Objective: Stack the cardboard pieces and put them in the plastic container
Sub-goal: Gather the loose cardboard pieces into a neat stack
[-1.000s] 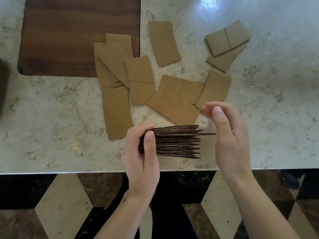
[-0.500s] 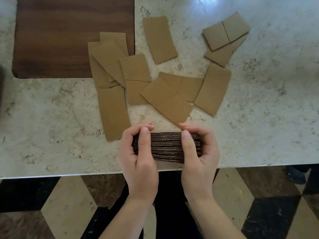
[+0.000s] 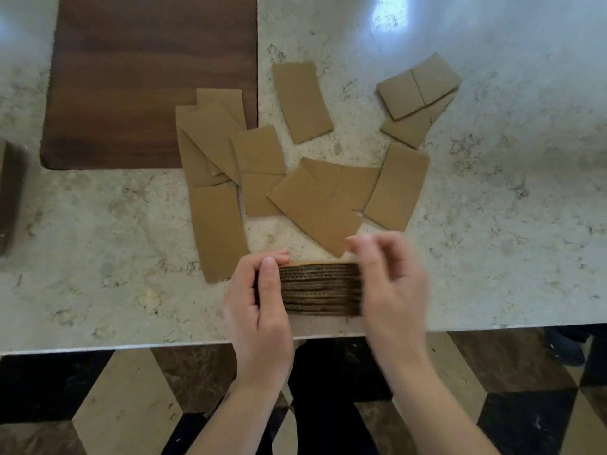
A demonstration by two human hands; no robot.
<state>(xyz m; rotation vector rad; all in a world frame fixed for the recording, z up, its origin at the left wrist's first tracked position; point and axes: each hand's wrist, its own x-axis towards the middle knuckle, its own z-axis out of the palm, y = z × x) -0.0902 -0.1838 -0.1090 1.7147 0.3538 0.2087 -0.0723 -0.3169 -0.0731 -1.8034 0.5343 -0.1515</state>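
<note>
One stack of cardboard pieces (image 3: 320, 289) sits near the front edge of the marble countertop (image 3: 492, 241), corrugated edges facing the camera; too many layers, too fine to count. Left hand (image 3: 259, 310) grips the stack's left end: thumb up the near face, other fingers curled over the top, clenched on it. Right hand (image 3: 391, 284) is at the stack's right end, motion-blurred; fingers look loosely spread & lifted above the top edge, palm side by the end face. Can't tell if it actually grips or just touches.

Loose flat pieces on the counter beyond the stack, approx 14 by count, overlaps make it uncertain:
- left cluster (image 3: 210, 142), approx 4 overlapped, partly lying on the dark wooden board (image 3: 147, 77)
- long piece (image 3: 218, 233) below that cluster, its near end just beside the left hand
- 2 pieces (image 3: 259, 169) overlapped mid
- centre pair (image 3: 315, 205) overlapped; the near corner of the front one is just beside the right fingertips
- single piece (image 3: 302, 101) further back, apart from others
- single tilted piece (image 3: 397, 187) right of centre
- far-right group (image 3: 417, 93), 3 pcs, two side by side on top of one

Dark object (image 3: 10, 195) at the left frame edge, unclear what. No plastic container identifiable. Checkered floor (image 3: 115, 405) below the counter edge.
</note>
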